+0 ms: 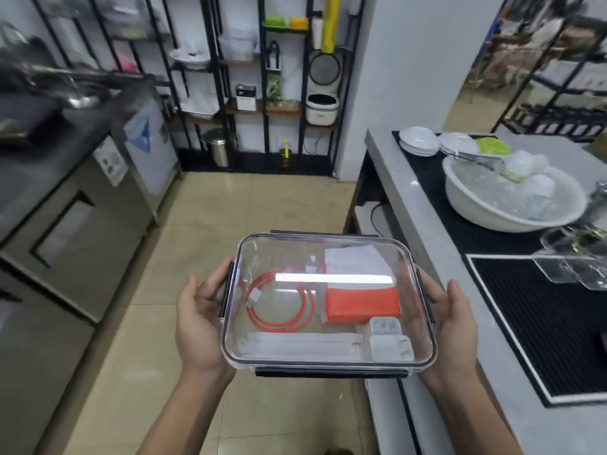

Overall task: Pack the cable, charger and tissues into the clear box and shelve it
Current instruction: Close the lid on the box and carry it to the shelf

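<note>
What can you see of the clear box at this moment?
The clear box is a rectangular container of transparent plastic with rounded corners, its clear lid on and dark latches at all four sides. It is held roughly level over the tiled floor, the left hand and right hand cupping its short sides. Inside lie a coiled red cable, white chargers and an orange-and-white tissue pack.
</note>
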### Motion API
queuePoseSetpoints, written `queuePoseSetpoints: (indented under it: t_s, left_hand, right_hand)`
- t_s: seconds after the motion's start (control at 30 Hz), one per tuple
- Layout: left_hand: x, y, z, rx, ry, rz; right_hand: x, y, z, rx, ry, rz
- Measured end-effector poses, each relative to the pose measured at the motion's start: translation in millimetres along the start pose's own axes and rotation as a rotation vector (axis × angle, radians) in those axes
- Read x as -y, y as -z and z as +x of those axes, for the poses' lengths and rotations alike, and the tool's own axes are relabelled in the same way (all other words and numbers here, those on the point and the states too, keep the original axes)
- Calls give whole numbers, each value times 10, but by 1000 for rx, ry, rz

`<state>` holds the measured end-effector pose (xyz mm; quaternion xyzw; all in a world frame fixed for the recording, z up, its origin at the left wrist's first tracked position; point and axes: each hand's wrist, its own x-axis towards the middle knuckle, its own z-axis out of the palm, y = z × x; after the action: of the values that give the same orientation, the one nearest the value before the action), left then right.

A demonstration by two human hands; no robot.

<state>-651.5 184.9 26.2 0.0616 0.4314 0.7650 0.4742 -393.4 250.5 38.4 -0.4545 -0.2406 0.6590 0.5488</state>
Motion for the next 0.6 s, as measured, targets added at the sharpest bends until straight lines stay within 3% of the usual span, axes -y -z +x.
queuePoseSetpoints:
  t_s: [0.3, 0.6]
  left_hand:
    - [-174, -279, 855, -90, -65, -30]
    - [-250, -1020, 2147, -128, -118, 3]
  right_hand:
    - [-13, -611, 962, 43, -41, -1]
    - [222, -1273, 2441, 25, -41, -12]
